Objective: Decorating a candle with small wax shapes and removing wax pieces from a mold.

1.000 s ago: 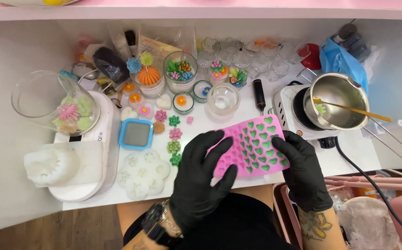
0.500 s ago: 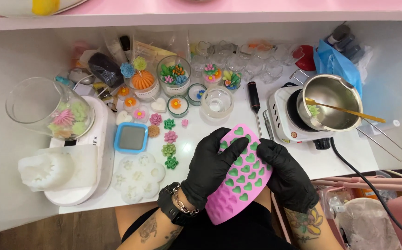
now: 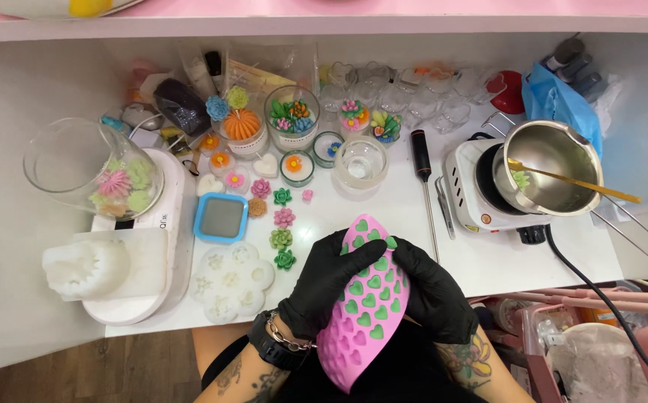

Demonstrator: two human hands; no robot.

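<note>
Pink silicone heart-cavity mould (image 3: 365, 310), green-filled: bent, gripped by black-gloved left hand (image 3: 324, 287) and right hand (image 3: 432, 295), fingers curled closed.

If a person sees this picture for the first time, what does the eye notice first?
First, the pink heart mould with green-filled hearts, bent between the left hand and right hand, both black-gloved, at the table's front edge. Next, the steel pot on the white hotplate at the right, and small coloured wax flowers at the centre.

A soft, matt pink silicone mould (image 3: 365, 313), glossy black gloves, a polished steel pot (image 3: 552, 168), clear glass jars.
</note>
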